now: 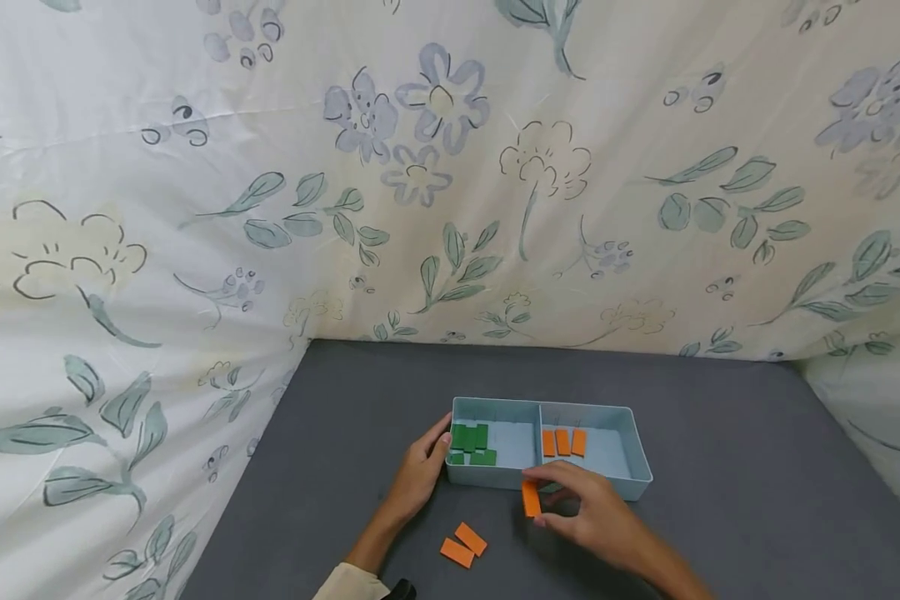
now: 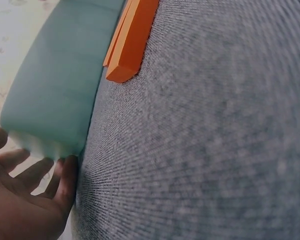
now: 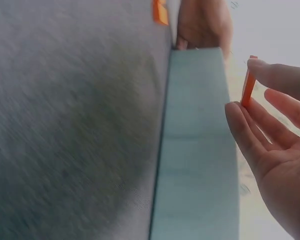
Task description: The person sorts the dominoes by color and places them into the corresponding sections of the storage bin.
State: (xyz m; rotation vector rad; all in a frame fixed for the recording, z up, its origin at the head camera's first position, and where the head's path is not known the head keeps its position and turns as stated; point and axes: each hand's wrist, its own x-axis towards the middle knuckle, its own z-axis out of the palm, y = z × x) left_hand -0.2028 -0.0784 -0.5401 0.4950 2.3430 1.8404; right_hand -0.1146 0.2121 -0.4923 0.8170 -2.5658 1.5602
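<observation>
Near the front wall of a light blue divided box (image 1: pixel 487 476), my right hand (image 1: pixel 596 510) pinches an orange rectangular block (image 1: pixel 531 499) between thumb and fingertips. In the right wrist view this block (image 3: pixel 248 87) is held up beside the box's rim. My left hand (image 1: pixel 414 479) touches the box's left end; the left wrist view shows its fingers extended against the end wall. Several green blocks (image 1: pixel 469 437) lie in the left compartment. Three orange blocks (image 1: pixel 562 442) stand in a row in the right compartment. Two loose orange blocks (image 1: pixel 457 552) lie on the table, left of the right hand.
A dark grey cloth-covered table (image 1: pixel 360 417) bears the box. A floral curtain (image 1: pixel 450 250) hangs behind the table and along its sides. One divider (image 1: pixel 539 429) splits the box in two.
</observation>
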